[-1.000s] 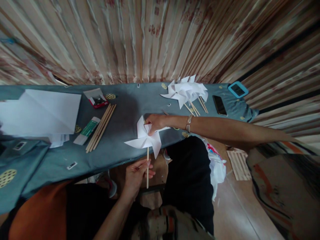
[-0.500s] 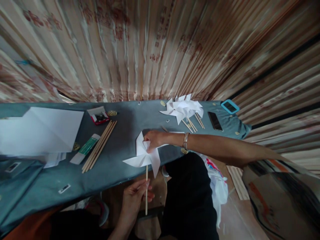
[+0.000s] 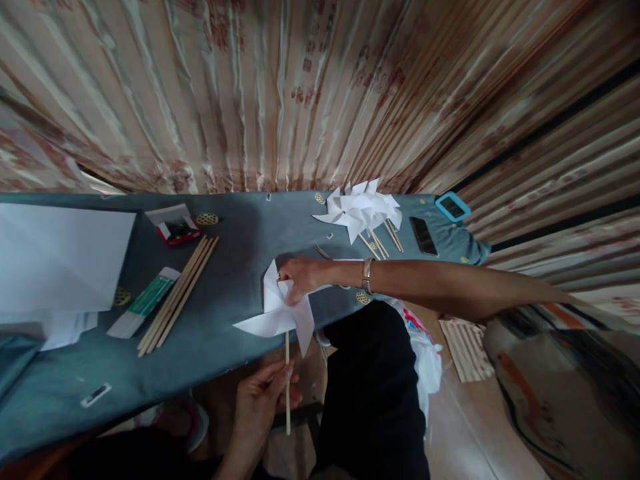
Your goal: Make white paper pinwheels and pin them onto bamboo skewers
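Observation:
A white paper pinwheel on a thin wooden stick lies over the table's front edge, its stick pointing down toward me. My left hand pinches that stick below the blades, off the table edge. On the pinwheel's upper right side, my right hand has its fingers closed at the middle of the paper; what the fingertips grip there is partly hidden. Under and behind my right wrist, a strip of white paper and a thin dark pointed tool show.
Finished-looking pinwheels lie in a pile at the back right, near a phone and a blue-framed device. To the left are wooden sticks, a green-and-white box, a red box and white paper sheets.
The camera view has turned slightly, so the table items sit further left. Both hands keep their places on the pinwheel, with little other movement.

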The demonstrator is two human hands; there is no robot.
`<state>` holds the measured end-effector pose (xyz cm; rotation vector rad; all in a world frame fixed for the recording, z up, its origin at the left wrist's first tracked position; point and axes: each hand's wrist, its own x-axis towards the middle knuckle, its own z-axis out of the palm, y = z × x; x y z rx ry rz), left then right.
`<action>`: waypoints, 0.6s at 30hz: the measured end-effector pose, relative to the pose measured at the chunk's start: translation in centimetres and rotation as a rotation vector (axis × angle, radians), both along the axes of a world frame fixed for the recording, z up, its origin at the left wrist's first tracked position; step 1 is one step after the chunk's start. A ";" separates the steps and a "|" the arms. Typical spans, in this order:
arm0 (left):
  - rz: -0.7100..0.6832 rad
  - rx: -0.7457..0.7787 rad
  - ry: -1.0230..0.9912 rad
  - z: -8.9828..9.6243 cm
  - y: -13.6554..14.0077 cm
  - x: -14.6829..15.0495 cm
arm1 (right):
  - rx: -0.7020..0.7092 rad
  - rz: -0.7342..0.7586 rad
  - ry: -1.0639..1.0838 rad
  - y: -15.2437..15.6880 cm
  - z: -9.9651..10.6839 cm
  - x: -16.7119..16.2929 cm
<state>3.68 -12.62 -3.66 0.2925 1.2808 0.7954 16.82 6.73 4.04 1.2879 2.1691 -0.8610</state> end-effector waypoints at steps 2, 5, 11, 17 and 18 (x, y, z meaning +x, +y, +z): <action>0.014 -0.046 -0.050 0.1 0.2 0.0 | -0.022 -0.003 0.021 0.0 0.0 0.0; 0.029 -0.087 -0.080 0.2 0.3 0.1 | -0.030 0.007 0.030 0.0 0.2 -0.1; 0.036 -0.098 -0.083 0.0 0.4 0.1 | -0.001 0.025 -0.017 -0.2 0.5 -0.2; 0.022 -0.116 -0.062 -0.2 0.3 0.1 | -0.024 0.064 -0.025 -0.2 0.6 -0.4; 0.016 -0.109 -0.058 -0.2 0.2 0.1 | -0.023 0.066 -0.026 -0.1 0.6 -0.4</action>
